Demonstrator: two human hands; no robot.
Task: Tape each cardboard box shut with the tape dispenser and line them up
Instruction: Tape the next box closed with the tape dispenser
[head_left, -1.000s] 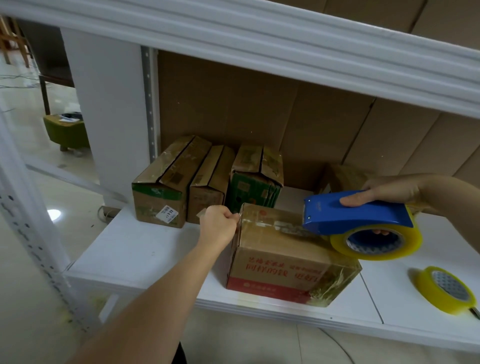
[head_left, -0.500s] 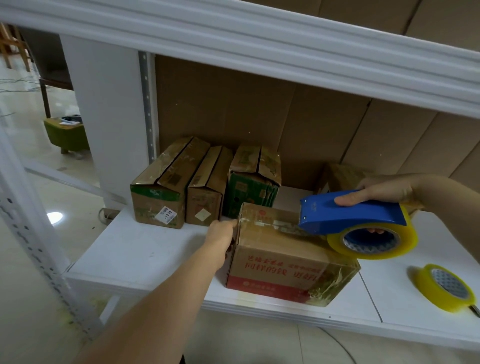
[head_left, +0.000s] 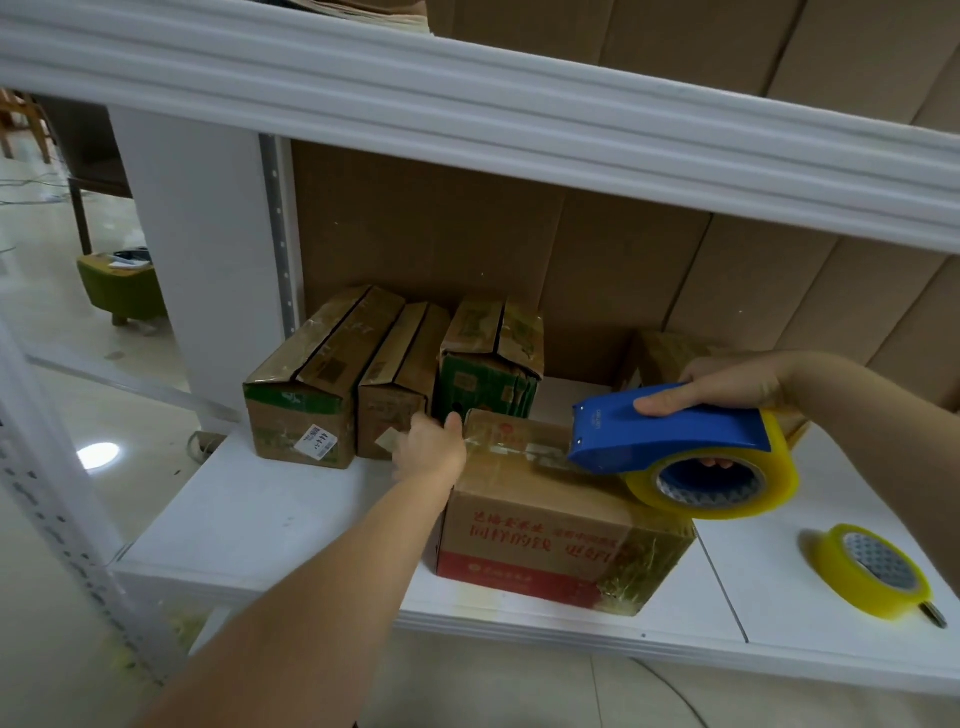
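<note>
Looks like a storeroom or packing area. White metal shelving (head_left: 291, 525) with perforated uprights, backed by large sheets of plain cardboard (head_left: 467, 249) behind both hands. Beyond the left hand (head_left: 434, 447), three taped cartons (head_left: 395, 374) stood in a row. Under the right hand (head_left: 727, 384), a blue tape dispenser (head_left: 670, 426) resting on a printed box (head_left: 556, 525); nearer than that hand, a spare tape roll (head_left: 872, 571). Far left of the left hand, glossy tiled floor (head_left: 57, 364) and a green stool (head_left: 122, 286).

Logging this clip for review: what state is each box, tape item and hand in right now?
front box: flaps down, being taped
three back boxes: closed, side by side
tape dispenser: on front box top
spare tape roll: lying on shelf
left hand: on the box's left end
right hand: gripping dispenser
</note>
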